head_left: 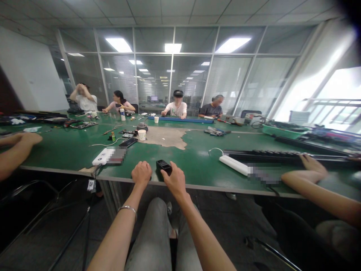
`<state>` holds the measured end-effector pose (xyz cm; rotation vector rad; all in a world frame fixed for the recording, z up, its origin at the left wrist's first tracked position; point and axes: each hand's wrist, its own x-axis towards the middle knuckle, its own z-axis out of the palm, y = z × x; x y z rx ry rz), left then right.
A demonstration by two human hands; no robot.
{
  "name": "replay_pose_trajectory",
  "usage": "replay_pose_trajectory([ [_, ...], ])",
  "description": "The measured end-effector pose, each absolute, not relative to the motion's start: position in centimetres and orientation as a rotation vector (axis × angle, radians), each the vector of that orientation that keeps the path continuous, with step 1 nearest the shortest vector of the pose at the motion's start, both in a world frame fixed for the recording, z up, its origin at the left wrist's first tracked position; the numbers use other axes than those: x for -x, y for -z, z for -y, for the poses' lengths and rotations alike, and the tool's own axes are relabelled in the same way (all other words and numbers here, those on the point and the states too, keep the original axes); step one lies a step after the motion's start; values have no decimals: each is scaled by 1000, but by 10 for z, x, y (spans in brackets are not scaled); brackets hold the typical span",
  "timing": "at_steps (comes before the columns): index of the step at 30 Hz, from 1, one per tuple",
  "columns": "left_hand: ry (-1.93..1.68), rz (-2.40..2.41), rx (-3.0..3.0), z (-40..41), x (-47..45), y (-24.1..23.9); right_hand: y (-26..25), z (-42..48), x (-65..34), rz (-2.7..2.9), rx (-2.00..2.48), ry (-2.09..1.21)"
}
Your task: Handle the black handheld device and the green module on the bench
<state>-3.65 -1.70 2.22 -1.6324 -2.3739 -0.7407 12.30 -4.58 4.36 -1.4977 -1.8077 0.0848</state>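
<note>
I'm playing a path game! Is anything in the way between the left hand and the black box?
Nothing visible is in the way: just a strip of green table lies between the left hand and the black box. The right hand holds the box.

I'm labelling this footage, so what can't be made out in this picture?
All in the head view:
- Whether the left hand holds anything: its back hides the palm.
- The side of the black device behind the right hand: that hand covers it.
- Markings on its top: too small, blurred.
- The far-left co-worker's arm: cut off by the picture's edge.
</note>
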Motion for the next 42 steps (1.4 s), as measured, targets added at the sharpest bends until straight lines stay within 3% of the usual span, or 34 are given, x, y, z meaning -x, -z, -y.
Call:
replay_pose_trajectory([
  [12, 776, 2371, 1651, 16, 38, -20, -22, 53, -123, 1826, 1491, -100],
  [32, 756, 2365, 1637, 15, 37, -19, -70, 36, -133, 1602, 1406, -139],
  [42, 753, 2348, 1633, 13, 37, -17, -31, 25, -191, 1459, 1571, -160],
])
